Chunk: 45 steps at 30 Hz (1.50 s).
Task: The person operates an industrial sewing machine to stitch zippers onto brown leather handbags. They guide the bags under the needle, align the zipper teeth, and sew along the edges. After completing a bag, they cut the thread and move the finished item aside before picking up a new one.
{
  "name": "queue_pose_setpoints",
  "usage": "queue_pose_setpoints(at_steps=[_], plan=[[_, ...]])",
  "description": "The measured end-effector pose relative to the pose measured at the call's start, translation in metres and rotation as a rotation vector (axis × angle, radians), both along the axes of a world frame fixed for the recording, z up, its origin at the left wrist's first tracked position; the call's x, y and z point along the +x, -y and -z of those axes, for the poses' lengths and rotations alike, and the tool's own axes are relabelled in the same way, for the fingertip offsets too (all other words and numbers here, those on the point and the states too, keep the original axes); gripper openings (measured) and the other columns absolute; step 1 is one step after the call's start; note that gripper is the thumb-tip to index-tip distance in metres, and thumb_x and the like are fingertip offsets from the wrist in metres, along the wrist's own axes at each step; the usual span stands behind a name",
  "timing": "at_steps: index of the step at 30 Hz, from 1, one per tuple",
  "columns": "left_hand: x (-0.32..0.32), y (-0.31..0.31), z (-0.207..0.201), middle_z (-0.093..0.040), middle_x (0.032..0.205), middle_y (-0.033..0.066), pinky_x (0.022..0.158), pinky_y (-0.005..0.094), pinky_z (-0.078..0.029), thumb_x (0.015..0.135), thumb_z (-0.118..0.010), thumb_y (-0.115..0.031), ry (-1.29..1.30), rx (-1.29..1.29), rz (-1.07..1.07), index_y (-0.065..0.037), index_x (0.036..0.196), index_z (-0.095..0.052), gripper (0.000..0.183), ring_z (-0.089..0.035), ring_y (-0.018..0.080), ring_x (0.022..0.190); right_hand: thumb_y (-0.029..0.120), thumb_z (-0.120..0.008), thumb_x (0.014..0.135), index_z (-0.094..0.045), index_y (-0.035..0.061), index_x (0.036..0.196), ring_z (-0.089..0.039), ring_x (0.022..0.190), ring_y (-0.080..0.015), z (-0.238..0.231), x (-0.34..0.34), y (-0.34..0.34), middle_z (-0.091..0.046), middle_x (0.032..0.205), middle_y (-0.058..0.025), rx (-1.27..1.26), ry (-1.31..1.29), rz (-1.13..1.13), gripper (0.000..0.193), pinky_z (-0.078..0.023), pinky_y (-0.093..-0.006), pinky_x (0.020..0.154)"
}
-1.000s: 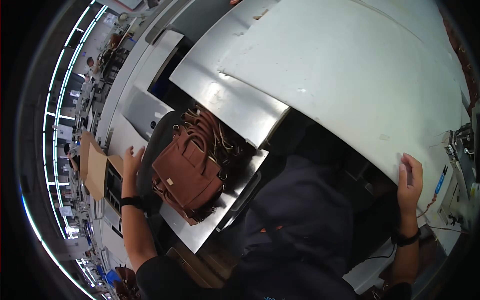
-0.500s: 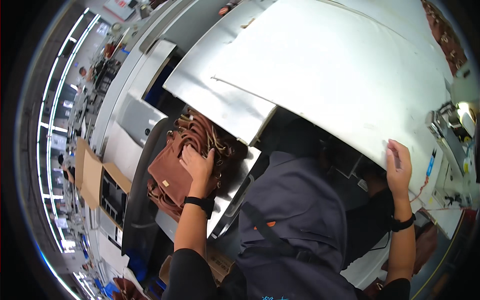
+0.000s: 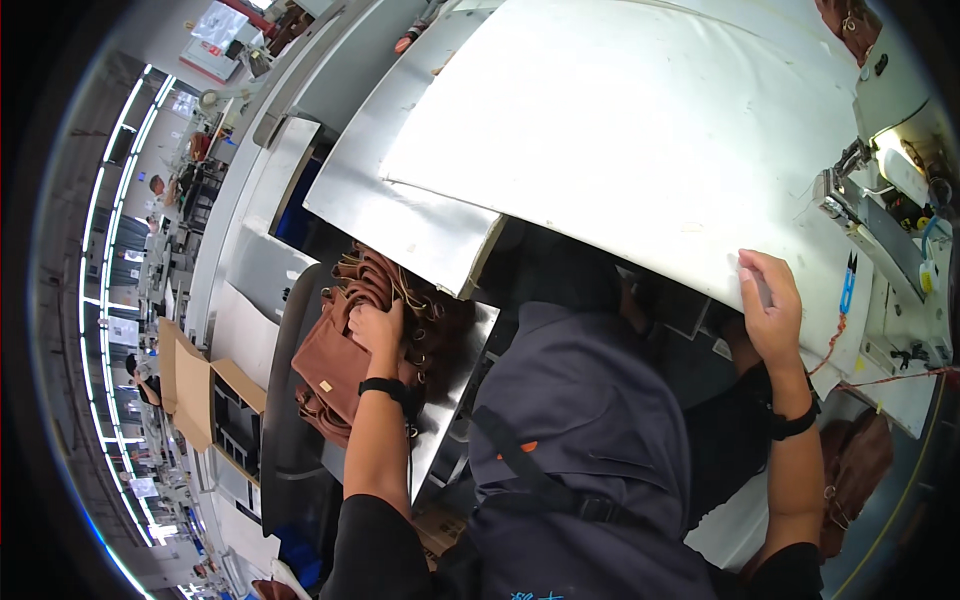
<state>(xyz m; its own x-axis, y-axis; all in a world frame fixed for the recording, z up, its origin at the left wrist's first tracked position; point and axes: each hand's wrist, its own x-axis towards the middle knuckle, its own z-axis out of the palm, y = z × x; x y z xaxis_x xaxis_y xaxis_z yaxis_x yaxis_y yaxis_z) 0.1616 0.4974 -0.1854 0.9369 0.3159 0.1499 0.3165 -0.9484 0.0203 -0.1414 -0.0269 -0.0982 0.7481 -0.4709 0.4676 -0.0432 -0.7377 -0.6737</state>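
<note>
while right hand lies flat on table, left hand clutches brown handbag.

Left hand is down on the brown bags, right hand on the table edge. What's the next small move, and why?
Probably close the left hand on the top brown leather handbag and lift it clear. Its fingers rest on that bag, which lies on a pile of similar bags beside the white worktable, while the right hand lies flat on that table's edge, holding nothing.

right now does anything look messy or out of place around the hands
The brown leather bags under the left hand lie in a jumbled heap, straps tangled, on the side bin. The right hand rests flat on the edge of the white table. Nothing looks spilled or broken.
</note>
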Motion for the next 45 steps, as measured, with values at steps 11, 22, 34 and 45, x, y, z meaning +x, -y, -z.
queue_pose_setpoints(at_steps=[11,22,34,45], plan=[[0.035,0.021,-0.006,-0.057,0.144,0.0251,0.108,0.0523,-0.048,0.08,-0.08,-0.041,-0.187,-0.457,-0.149,0.004,0.126,-0.068,0.065,-0.055,0.0442,0.132,0.002,-0.066,0.096,-0.072,-0.0003,0.116,-0.068,0.1,-0.027,0.003,-0.004,0.005,-0.073,0.108,-0.0138,0.001,-0.005,0.041,0.021,-0.053,-0.0353,0.092],[0.06,0.053,0.005,-0.03,0.161,0.0362,0.117,0.0567,-0.038,0.077,-0.072,-0.077,-0.218,-0.319,-0.116,-0.02,0.168,-0.025,0.117,-0.041,0.053,0.145,0.002,-0.068,0.094,-0.073,-0.0003,0.113,-0.069,0.099,-0.0288,-0.004,-0.005,0.001,-0.074,0.105,-0.0137,-0.015,0.027,0.028,0.019,-0.054,-0.0368,0.091],[0.148,-0.062,0.056,-0.046,0.158,0.0279,0.115,0.046,-0.044,0.074,-0.084,-0.047,-0.299,-0.351,0.329,-0.016,0.167,-0.025,0.114,-0.052,0.041,0.142,0.002,-0.069,0.092,-0.074,0.0006,0.105,-0.07,0.092,-0.0317,0.0,0.0,0.003,-0.075,0.099,-0.0126,-0.017,0.141,0.003,0.013,-0.055,-0.0398,0.084],[0.073,-0.107,-0.033,-0.076,0.121,0.0191,0.1,0.0398,-0.056,0.07,-0.087,-0.017,-0.141,-0.406,0.162,0.0,0.128,-0.07,0.063,-0.073,0.0327,0.114,0.004,-0.069,0.093,-0.074,0.0014,0.106,-0.07,0.094,-0.0312,0.002,0.002,0.002,-0.076,0.101,-0.0124,-0.067,0.135,-0.01,0.014,-0.055,-0.0396,0.085]])
